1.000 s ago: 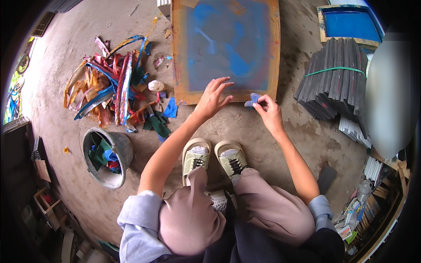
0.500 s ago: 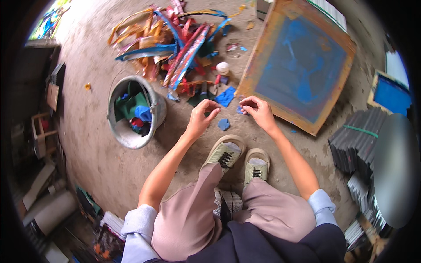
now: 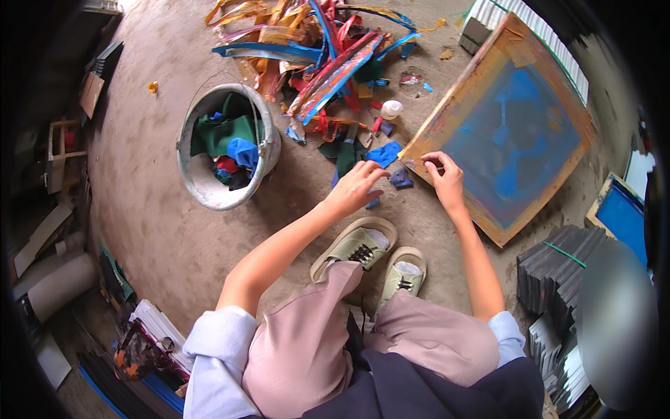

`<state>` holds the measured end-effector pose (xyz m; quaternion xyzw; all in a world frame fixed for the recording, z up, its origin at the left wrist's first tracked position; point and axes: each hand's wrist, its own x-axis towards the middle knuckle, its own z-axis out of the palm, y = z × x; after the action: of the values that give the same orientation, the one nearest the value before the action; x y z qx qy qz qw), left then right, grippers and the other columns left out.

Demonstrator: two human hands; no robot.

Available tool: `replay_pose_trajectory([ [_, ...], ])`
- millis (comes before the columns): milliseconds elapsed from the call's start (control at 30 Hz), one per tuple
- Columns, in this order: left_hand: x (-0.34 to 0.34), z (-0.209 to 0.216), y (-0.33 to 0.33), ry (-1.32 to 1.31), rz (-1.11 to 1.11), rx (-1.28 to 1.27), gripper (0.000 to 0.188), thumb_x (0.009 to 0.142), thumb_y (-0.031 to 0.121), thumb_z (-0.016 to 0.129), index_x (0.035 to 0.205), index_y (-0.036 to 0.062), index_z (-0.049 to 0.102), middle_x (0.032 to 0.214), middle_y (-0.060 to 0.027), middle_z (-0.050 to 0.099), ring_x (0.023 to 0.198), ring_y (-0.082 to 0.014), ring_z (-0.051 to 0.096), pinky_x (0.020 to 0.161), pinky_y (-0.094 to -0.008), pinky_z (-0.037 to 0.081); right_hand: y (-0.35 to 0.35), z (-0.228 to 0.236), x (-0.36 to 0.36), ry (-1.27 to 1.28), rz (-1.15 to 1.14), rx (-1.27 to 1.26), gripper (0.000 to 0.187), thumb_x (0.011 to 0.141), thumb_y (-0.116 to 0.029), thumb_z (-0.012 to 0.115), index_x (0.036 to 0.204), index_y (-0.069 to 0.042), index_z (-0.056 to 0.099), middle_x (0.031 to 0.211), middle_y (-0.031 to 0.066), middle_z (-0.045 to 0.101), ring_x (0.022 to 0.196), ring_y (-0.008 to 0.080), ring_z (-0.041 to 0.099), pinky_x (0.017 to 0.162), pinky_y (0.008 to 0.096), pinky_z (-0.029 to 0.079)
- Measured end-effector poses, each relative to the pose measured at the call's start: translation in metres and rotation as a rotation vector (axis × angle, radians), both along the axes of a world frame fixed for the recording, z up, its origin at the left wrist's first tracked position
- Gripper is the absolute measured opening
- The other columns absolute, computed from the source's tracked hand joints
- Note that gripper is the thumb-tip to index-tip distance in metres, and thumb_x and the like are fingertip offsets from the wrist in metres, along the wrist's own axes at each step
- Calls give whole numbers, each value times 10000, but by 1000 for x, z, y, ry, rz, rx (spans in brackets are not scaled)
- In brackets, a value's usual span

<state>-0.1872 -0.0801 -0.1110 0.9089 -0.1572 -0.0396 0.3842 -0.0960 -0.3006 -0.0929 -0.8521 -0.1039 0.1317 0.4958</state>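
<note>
My left hand [image 3: 354,190] hovers low over the floor with its fingers stretched out and the thumb apart. A small blue cloth scrap [image 3: 372,203] shows partly from beneath it. My right hand [image 3: 448,183] is beside the near left corner of a wooden-framed screen [image 3: 427,133] with a blue-stained mesh. Its fingers are bent in a pinch, and whatever is between the tips is too small to make out. Between the hands lie a dark blue scrap [image 3: 401,179] and a brighter blue cloth piece [image 3: 384,154]. Dark green scraps [image 3: 342,150] lie just beyond my left hand.
Left of my hands stands a metal bucket [image 3: 273,150] holding green, blue and red cloth. Beyond is a heap of paint-coated strips [image 3: 328,56], with a white round object [image 3: 391,109] nearby. Bundled dark grey sheets [image 3: 555,265] stand at right; my shoes [image 3: 356,244] are close below.
My left hand has gone from a pinch to stretched fingers and now partly covers a blue scrap. My right hand has moved right, off another blue scrap. The whole view has shifted.
</note>
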Motion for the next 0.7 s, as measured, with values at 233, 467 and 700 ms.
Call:
replay_pose_trajectory([
  [233, 14, -45, -19, -91, -104, 303, 370, 746, 84, 634, 1109, 86, 559, 1052, -90, 534, 1004, -257, 532, 815, -359, 500, -25, -10, -30, -64, 40, -103, 88, 839, -11, 584, 904, -16, 643, 879, 110, 641, 854, 259, 641, 760, 345, 509],
  [467, -5, -11, 33, -89, 392, 143, 261, 787, 6, 650, 1032, 36, 565, 1044, -132, 535, 1008, -324, 524, 856, -413, 450, 31, -37, -60, -366, 683, -123, 246, 781, -58, 630, 1026, -40, 613, 1076, 104, 564, 1013, 270, 564, 885, 367, 493],
  [700, 3, -9, 29, 47, 450, 197, 487, 746, 141, 755, 1173, 144, 523, 1214, -152, 430, 1073, -350, 493, 849, -439, 490, 55, -62, -53, -343, 932, -266, 239, 745, -31, 581, 983, -44, 591, 1069, 117, 546, 1047, 290, 542, 868, 375, 503],
])
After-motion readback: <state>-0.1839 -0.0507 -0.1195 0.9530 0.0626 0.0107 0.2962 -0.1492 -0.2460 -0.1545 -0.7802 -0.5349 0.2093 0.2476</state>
